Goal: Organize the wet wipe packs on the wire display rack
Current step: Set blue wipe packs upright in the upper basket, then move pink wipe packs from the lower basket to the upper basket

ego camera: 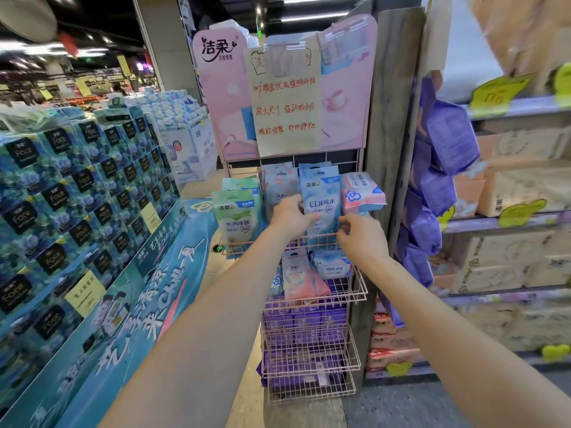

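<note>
A pink wire display rack (355, 291) stands ahead with several basket tiers. In its top basket stand green wipe packs (236, 217) at the left, pale blue-pink packs (279, 183) behind, a blue pack marked EDI (321, 196) in the middle and a pink-and-white pack (363, 193) lying sideways at the right. My left hand (292, 216) grips the left edge of the blue EDI pack. My right hand (361, 237) pinches its lower right corner at the basket's front wire. The tier below holds pink packs (301, 278) and a white-blue pack (333, 267).
Purple packs (304, 322) fill the lower baskets. A tall stack of blue tissue boxes (77, 211) stands at the left. Shelves with boxes and hanging purple bags (448, 140) rise at the right, beside a wooden post (392, 118). A pink sign board (287, 100) tops the rack.
</note>
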A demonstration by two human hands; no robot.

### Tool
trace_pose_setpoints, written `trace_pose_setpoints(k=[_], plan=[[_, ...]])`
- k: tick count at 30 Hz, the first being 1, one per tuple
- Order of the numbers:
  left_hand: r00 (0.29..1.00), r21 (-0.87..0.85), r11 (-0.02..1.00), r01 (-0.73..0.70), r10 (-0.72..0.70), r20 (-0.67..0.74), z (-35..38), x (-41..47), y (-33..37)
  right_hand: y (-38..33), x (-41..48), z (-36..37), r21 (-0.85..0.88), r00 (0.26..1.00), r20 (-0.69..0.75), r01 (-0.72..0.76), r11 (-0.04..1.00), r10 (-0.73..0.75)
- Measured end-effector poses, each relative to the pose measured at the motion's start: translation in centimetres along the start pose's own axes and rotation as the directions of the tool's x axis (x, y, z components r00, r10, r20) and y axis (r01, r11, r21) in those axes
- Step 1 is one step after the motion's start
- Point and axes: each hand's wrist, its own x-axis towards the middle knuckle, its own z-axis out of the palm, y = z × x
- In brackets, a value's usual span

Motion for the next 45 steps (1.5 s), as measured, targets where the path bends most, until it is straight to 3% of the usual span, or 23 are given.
trace_pose_setpoints(k=[5,8,13,16,18,20,25,31,35,39,45], plan=[[0.992,0.073,0.996,0.045,-0.035,-0.124,0.3,-0.9,0.2,-0.1,-0.3,-0.8,0.040,0.997,0.072,-0.001,0.999,-0.002],[0.976,-0.003,0.997,0.076,-0.074,-0.203,0.2,-1.7,0.4,0.0,-0.7,-0.9,0.111,0.998,0.064,-0.007,0.994,0.000],[0.920,0.202,0.970,-0.133,0.197,-0.339,0.0,-4.7,0.6,-0.1,-2.5,-0.4,0.086,0.997,-0.062,0.052,0.995,-0.047],[0.901,0.243,0.923,-0.298,0.356,-0.247,0.4,-7.2,-0.4,-0.2,-4.7,0.3,-0.042,0.957,-0.190,0.213,0.976,-0.217],[0.873,0.301,0.864,-0.402,0.461,-0.157,1.1,-8.6,-2.6,0.5,-6.6,1.7,-0.107,0.915,-0.191,0.341,0.934,-0.356],[0.872,0.371,0.823,-0.430,0.485,-0.066,1.9,-9.5,-5.6,1.5,-8.4,3.3,-0.118,0.908,-0.154,0.375,0.919,-0.390],[0.974,0.504,0.834,-0.225,0.183,0.133,2.9,-11.1,-10.0,1.8,-10.3,6.0,-0.092,0.961,0.111,0.265,0.960,-0.255],[0.988,0.563,0.825,-0.058,-0.033,0.151,3.2,-11.4,-13.0,1.6,-9.1,8.6,-0.093,0.917,0.388,0.131,0.987,-0.086],[0.987,0.577,0.817,-0.016,-0.078,0.139,3.3,-11.0,-13.8,1.8,-7.5,10.5,-0.092,0.868,0.493,0.125,0.988,-0.064],[0.990,0.563,0.826,0.018,-0.093,0.105,3.5,-10.4,-14.6,3.1,-5.3,13.1,-0.090,0.851,0.524,0.012,0.996,0.037],[0.985,0.553,0.829,0.081,-0.151,0.083,4.4,-9.8,-15.1,5.0,-2.7,16.8,-0.131,0.765,0.613,-0.149,0.980,0.198]])
